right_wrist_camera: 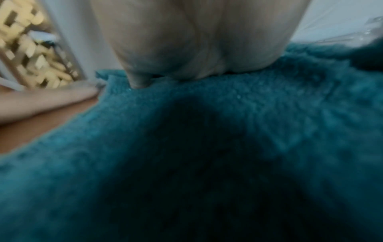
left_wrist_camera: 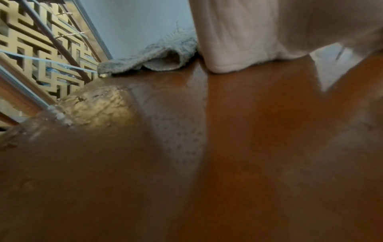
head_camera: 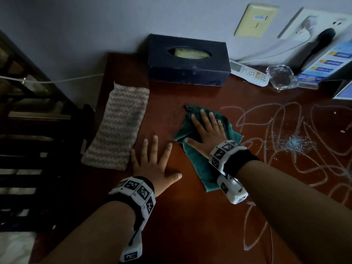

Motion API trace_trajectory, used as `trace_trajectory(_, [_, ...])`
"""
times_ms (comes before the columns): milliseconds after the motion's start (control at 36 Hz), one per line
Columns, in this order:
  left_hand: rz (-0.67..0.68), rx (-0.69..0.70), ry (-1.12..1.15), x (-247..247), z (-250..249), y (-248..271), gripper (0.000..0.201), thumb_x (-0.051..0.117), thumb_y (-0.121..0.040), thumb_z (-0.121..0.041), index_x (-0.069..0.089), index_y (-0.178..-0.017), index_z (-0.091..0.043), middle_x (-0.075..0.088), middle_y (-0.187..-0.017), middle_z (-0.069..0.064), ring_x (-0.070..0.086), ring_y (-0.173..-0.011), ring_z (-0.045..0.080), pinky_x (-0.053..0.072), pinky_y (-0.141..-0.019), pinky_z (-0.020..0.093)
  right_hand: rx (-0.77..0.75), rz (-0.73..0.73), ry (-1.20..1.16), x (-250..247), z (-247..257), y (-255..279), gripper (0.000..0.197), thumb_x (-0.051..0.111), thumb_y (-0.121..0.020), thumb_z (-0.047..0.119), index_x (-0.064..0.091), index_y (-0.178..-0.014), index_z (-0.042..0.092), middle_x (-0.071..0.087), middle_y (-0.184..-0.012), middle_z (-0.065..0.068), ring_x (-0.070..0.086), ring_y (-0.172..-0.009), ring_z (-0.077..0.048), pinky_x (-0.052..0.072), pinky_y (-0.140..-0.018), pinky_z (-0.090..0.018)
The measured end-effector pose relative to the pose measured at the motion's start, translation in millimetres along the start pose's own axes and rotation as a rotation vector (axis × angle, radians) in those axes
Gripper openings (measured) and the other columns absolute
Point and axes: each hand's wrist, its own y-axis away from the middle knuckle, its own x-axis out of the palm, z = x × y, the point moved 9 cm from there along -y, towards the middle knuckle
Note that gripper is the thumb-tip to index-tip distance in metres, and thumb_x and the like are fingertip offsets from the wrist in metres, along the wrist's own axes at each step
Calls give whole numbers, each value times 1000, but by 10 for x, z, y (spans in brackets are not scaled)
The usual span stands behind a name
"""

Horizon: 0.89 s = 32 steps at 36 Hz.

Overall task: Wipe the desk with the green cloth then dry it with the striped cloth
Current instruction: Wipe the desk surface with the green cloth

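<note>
The green cloth (head_camera: 198,159) lies crumpled on the dark wooden desk (head_camera: 171,216), and my right hand (head_camera: 205,128) presses flat on it with straight, spread fingers. In the right wrist view the palm (right_wrist_camera: 196,41) sits on the teal cloth (right_wrist_camera: 207,147). My left hand (head_camera: 154,161) rests flat on bare desk just left of the cloth, fingers spread. The striped cloth (head_camera: 118,126) lies folded at the desk's left edge, and its end (left_wrist_camera: 157,57) shows in the left wrist view. White scribbles (head_camera: 285,140) and a bluish speckled patch (head_camera: 295,143) mark the desk to the right.
A dark tissue box (head_camera: 188,60) stands against the back wall. A white remote (head_camera: 247,73), a glass ashtray (head_camera: 282,77) and a blue leaflet stand (head_camera: 327,63) crowd the back right. The desk's left edge drops beside a dark lattice frame (head_camera: 28,111).
</note>
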Motion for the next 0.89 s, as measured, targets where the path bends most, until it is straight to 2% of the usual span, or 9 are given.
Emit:
trace_trajectory(139, [9,3,-4,1,1,10,87,21,-80,-80,-41,-126,-39,-49,-141,5,-36,-135,32,-15,-107,60,145,-3,-98,-88,-162,-213,81,33,-86,70,-11,-147,40,-26,-154,8,-25,-141,-19,-12,-114,-40])
trace_trajectory(306, [12,0,-5,0,2,18,87,22,-80,-80,-42,-123,-40,-55,-128,2,-36,-135,31,-16,-107,60,231,-12,-164,-184,-318,-330,82,37,-88,65,-9,-149,35,-23,-156,2,-22,-143,-24,-9,-115,-43])
trace_trajectory(389, [14,-1,-4,-2,-3,17,87,22,-80,-80,-42,-123,-40,-55,-128,2,-36,-135,31,-15,-108,59,156,-59,-165,-245,-251,-269,81,45,-91,55,-9,-148,37,-23,-156,1,-20,-143,-26,-6,-115,-46])
trace_trajectory(444, [20,-2,-3,-5,-6,15,87,22,-80,-80,-42,-123,-40,-54,-129,2,-36,-135,31,-15,-108,59,5,-108,-68,-312,-146,-193,80,48,-92,48,-8,-148,39,-25,-155,2,-21,-143,-24,-6,-114,-50])
trace_trajectory(500, [28,0,-1,-1,-8,16,87,23,-80,-80,-42,-123,-41,-54,-128,2,-37,-135,31,-16,-108,59,-178,-81,82,-289,-34,-122,76,45,-93,47,-6,-149,36,-25,-155,3,-24,-142,-22,-8,-115,-51])
trace_trajectory(555, [35,-1,3,2,-4,14,87,23,-80,-80,-42,-122,-41,-55,-128,2,-37,-135,31,-15,-108,59,-266,7,155,-203,-29,-107,72,38,-95,52,-7,-148,35,-22,-156,6,-24,-142,-20,-11,-116,-48])
trace_trajectory(639, [40,-4,15,10,0,-2,87,25,-80,-79,-42,-123,-42,-55,-129,1,-38,-135,31,-16,-108,59,-263,86,149,-150,-111,-186,73,34,-92,61,-12,-145,42,-22,-155,14,-24,-142,-18,-14,-114,-44])
trace_trajectory(805, [50,-13,13,5,2,2,89,25,-80,-80,-42,-123,-42,-57,-130,1,-40,-133,30,-18,-107,58,-188,30,112,-214,-217,-366,81,36,-82,74,-9,-144,48,-19,-155,17,-22,-143,-17,-12,-116,-46])
trace_trajectory(889, [50,-19,16,17,14,12,88,13,-71,-86,-45,-121,-42,-56,-131,2,-40,-133,30,-18,-108,58,-132,0,90,-274,-282,-436,80,35,-82,75,-7,-145,48,-17,-155,17,-20,-143,-18,-10,-116,-47])
